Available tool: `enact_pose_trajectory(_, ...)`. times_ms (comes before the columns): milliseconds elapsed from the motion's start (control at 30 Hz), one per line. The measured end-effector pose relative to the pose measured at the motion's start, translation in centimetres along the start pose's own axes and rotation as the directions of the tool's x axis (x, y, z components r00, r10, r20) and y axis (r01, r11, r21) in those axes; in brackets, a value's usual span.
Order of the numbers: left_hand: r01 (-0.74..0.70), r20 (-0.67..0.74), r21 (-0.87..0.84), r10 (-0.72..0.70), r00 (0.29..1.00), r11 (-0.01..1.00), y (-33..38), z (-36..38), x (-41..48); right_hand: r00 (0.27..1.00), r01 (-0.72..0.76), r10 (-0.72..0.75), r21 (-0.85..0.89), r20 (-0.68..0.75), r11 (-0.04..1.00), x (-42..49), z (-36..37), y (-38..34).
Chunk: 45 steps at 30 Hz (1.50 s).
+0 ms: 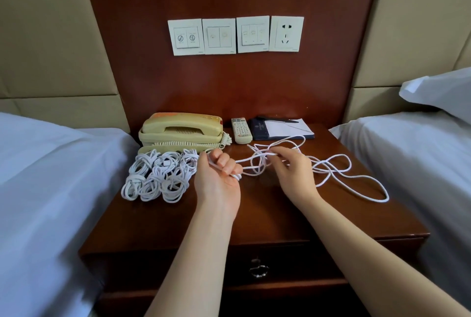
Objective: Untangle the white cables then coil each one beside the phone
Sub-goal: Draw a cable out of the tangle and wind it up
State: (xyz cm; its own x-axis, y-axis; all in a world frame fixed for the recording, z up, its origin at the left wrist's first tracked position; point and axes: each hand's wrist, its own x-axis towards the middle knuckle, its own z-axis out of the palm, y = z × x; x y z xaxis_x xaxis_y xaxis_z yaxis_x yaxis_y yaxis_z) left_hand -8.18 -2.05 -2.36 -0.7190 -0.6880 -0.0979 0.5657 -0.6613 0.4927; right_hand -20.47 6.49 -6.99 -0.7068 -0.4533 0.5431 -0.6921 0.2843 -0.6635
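Observation:
A beige phone (181, 129) stands at the back left of the wooden nightstand (254, 217). Several coiled white cables (159, 174) lie in a pile in front of it. My left hand (219, 175), palm up, grips a few loops of a loose white cable (339, 171) in its curled fingers. My right hand (293, 169) pinches the same cable just to the right, at a small tangle above the tabletop. From there the cable trails in wide loops across the right half of the nightstand.
A remote control (240, 130) and a dark notepad folder (283, 129) with a pen lie behind the cable. Beds with white sheets flank the nightstand, left (51, 176) and right (413, 153). Wall switches and a socket (286, 34) sit above.

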Motion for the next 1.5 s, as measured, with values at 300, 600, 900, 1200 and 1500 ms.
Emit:
enact_pose_trajectory(300,-0.041,-0.035,0.055,0.043,0.998,0.998,0.0,0.4,1.4,0.971,0.225,-0.196,0.256,-0.136,0.940,0.8,-0.6,-2.4)
enact_pose_trajectory(600,-0.066,-0.033,0.074,0.068,0.997,0.995,-0.4,0.8,0.0,0.707,0.579,-0.664,-0.340,-0.245,0.741,-0.3,-5.0,-1.8)
enact_pose_trajectory(900,0.011,0.015,0.117,-0.013,1.000,0.993,-1.3,1.2,-0.7,0.796,0.604,-0.595,-0.207,0.111,0.769,-1.6,-8.0,-1.1)
enact_pose_trajectory(1200,-0.017,-0.086,0.115,0.026,0.996,0.993,-2.3,1.4,0.8,0.679,0.554,-0.392,-0.084,0.621,0.828,-4.3,-7.8,-2.4)
enact_pose_trajectory(1500,-0.141,0.202,0.886,-0.094,0.975,0.441,-3.8,0.8,-0.6,0.810,0.565,-0.514,-0.143,0.283,0.812,-3.2,-8.0,-2.9)
